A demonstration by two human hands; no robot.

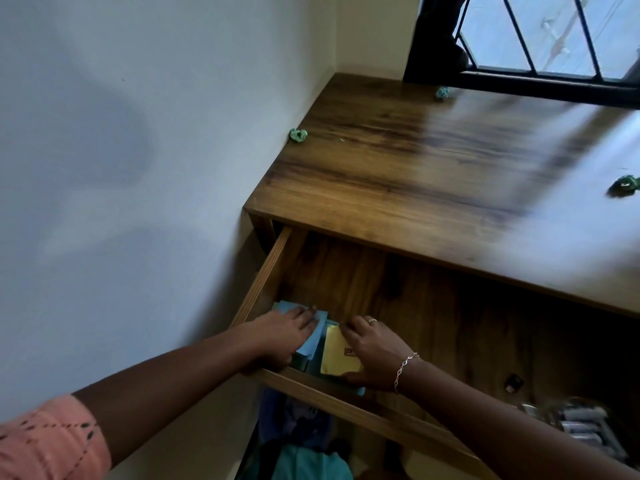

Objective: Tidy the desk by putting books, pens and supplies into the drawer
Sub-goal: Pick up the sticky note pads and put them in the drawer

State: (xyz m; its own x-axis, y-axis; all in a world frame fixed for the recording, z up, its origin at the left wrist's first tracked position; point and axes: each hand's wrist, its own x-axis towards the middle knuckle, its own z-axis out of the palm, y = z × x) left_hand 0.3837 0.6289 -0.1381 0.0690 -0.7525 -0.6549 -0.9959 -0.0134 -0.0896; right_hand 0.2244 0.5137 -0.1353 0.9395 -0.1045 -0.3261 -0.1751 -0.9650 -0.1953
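Drawer (pixel 264 277) at 6 o'clock: left hand (pixel 282 337) lies flat on blue pad (pixel 318 336), right hand (pixel 373 355) grips yellow pad (pixel 336 356).

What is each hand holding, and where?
Left hand rests flat on the blue book; right hand grips the yellow book by its far and near edges.

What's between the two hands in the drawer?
Head view: the edge of the blue book and a strip of the yellow book, between left hand and right hand.

Paper (pixel 317 337) is blue, pad (pixel 337 355) yellow, desk (pixel 415 161) grained brown, sleeve (pixel 45 441) salmon with dark diamonds.
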